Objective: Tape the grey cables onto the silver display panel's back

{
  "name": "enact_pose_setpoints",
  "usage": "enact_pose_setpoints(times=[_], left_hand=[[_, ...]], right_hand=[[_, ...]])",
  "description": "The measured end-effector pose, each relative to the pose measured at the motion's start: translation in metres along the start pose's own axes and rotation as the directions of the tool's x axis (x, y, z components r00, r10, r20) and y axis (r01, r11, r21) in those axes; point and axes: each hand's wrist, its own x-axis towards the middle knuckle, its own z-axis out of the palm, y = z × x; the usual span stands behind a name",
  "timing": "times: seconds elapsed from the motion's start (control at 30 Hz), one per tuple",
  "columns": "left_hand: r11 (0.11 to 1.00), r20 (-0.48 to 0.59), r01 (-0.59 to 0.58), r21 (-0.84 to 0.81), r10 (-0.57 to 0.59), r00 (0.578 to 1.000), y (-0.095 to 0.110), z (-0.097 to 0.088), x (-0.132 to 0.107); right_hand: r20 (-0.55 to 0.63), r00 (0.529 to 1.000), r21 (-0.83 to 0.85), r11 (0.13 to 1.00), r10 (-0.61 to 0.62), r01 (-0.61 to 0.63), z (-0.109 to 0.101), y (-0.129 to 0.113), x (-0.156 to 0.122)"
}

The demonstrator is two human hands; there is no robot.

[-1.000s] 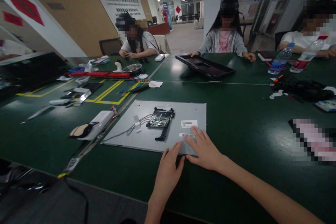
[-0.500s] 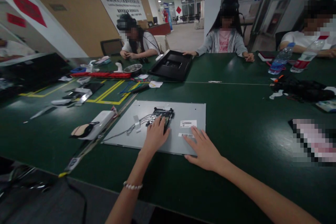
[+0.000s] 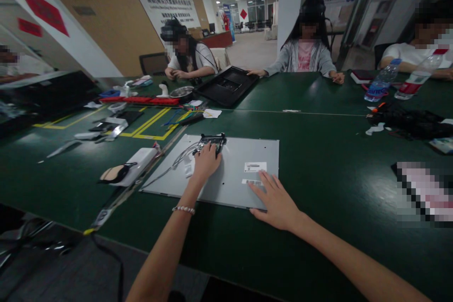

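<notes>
A grey metal panel (image 3: pixel 233 172) lies flat on the dark green table (image 3: pixel 318 160) in front of me. My left hand (image 3: pixel 205 163) grips a small circuit board with a black frame (image 3: pixel 211 140) near the panel's far edge, with grey wires (image 3: pixel 179 158) trailing off to the left. My right hand (image 3: pixel 278 200) rests flat and open on the panel's near right corner, just below two white labels (image 3: pixel 255 167).
Left of the panel lie a white device (image 3: pixel 136 163), tools and a red strip (image 3: pixel 141 100) inside yellow floor-tape lines. A person across the table holds a black monitor shell (image 3: pixel 230 85). Water bottles (image 3: pixel 384 80) and black cables (image 3: pixel 406 120) sit at right.
My left hand went from the panel's near edge to the circuit board, then slid it from the panel's middle toward the far edge. The person opposite moved the black shell leftward.
</notes>
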Motion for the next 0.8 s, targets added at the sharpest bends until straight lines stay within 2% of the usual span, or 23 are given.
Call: enact_pose_setpoints(times=[0.13,0.23,0.3,0.4,0.5,0.6,0.7,0.8], left_hand=[[1.000,-0.003,0.011,-0.012,-0.011,1.000,0.000,-0.001,0.001],[0.997,-0.015,-0.023,-0.071,0.022,1.000,-0.003,-0.007,0.002],[0.992,-0.071,-0.038,-0.124,0.030,0.997,-0.011,-0.014,0.003],[0.991,-0.121,0.009,-0.130,-0.025,0.992,-0.038,-0.027,0.006],[0.997,-0.035,0.070,-0.040,-0.072,0.997,-0.075,-0.037,0.009],[0.996,0.110,0.086,-0.006,-0.085,0.990,-0.108,-0.040,0.008],[0.993,0.204,0.107,-0.039,-0.097,0.974,-0.125,-0.038,0.004],[0.991,0.182,0.127,-0.034,-0.119,0.976,-0.130,-0.037,0.001]], right_hand=[[0.003,1.000,0.001,1.000,0.000,0.000,-0.001,0.000,0.000],[-0.010,1.000,-0.003,1.000,-0.005,0.005,-0.001,0.000,0.000],[-0.017,1.000,-0.001,1.000,-0.011,0.011,-0.001,0.000,0.000],[-0.022,1.000,-0.010,1.000,-0.018,0.017,0.000,0.000,0.000],[-0.023,1.000,-0.020,1.000,-0.016,0.015,0.000,0.000,0.000],[-0.013,1.000,-0.016,1.000,-0.014,0.013,0.001,0.000,0.001],[-0.009,1.000,-0.015,1.000,-0.013,0.013,0.001,0.000,0.001],[-0.013,1.000,-0.013,1.000,-0.017,0.017,0.002,0.001,0.001]])
